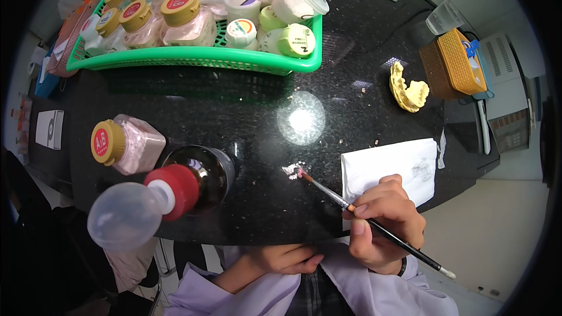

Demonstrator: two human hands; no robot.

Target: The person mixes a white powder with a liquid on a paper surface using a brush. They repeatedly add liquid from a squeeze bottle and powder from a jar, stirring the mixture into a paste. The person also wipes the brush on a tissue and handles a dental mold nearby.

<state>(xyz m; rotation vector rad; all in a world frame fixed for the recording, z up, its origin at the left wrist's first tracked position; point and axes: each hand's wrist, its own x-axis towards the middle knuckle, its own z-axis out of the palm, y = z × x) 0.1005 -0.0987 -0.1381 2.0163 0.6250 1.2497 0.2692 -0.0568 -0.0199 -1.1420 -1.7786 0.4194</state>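
Note:
My right hand (pixel 389 222) is closed around a thin paintbrush (pixel 333 193) with a black handle and metal ferrule. The brush slants to the left, its reddish-brown tip touching a small smear of pinkish-white powder or paste (pixel 291 171) on the dark tabletop. Under and beside this hand lies a folded white paper towel (pixel 383 167) with a grey smudge. My left hand (pixel 287 257) rests at the table's front edge, fingers curled together and palm hidden; I see nothing in it. Left of the smear stands a dark bottle (pixel 213 178) with a red collar and a translucent bulb (pixel 126 215).
A square jar of pink powder (pixel 140 143) with a gold lid lies near the bottle. At the back, a green basket (pixel 193 58) holds several jars and tubs. To the right are a yellow dental cast (pixel 407 89), an orange basket (pixel 451 64) and a clear cup (pixel 444 17).

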